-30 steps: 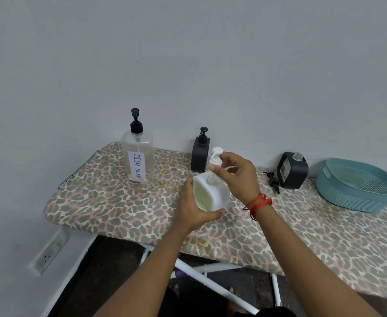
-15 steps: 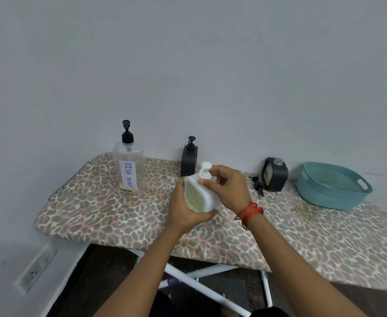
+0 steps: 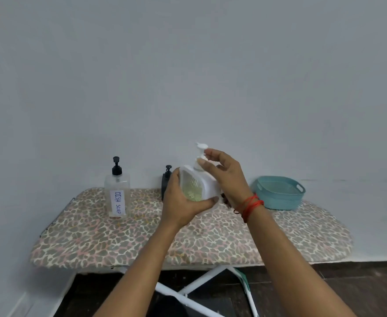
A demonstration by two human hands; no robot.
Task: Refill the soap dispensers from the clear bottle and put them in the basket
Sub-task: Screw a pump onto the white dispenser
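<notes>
- White soap dispenser (image 3: 199,184): held in the air above the ironing board (image 3: 142,239), in the middle of the view. It does not touch the cover. Its pump points to about 12 o'clock, and pale yellow-green liquid shows through its clear front panel.
- Left grip (image 3: 183,202): wraps the dispenser body from 7 o'clock. The thumb runs under the lower edge and the fingers curl round the far side. It holds the dispenser firmly.
- Right grip (image 3: 226,177): reaches the dispenser from 3 o'clock. It is narrow, with thumb and forefinger closed on the pump neck just under the white pump head, and the other fingers fan out loosely. A red string bracelet (image 3: 248,205) circles the wrist.
- Clear bottle (image 3: 117,195): stands upright on the board at 9 o'clock from the dispenser, well apart from it. It has a black pump and a white label lettered "DISH SOAP".
- Black dispenser (image 3: 166,181): stands at the back of the board, between the clear bottle and the left grip. The grip hides most of it.
- Teal basket (image 3: 279,200): sits on the board at 3 o'clock, beyond the right wrist. What it holds cannot be seen.
- Ironing board: has a leopard-print cover and white crossed legs below, and is set against a plain grey wall.
</notes>
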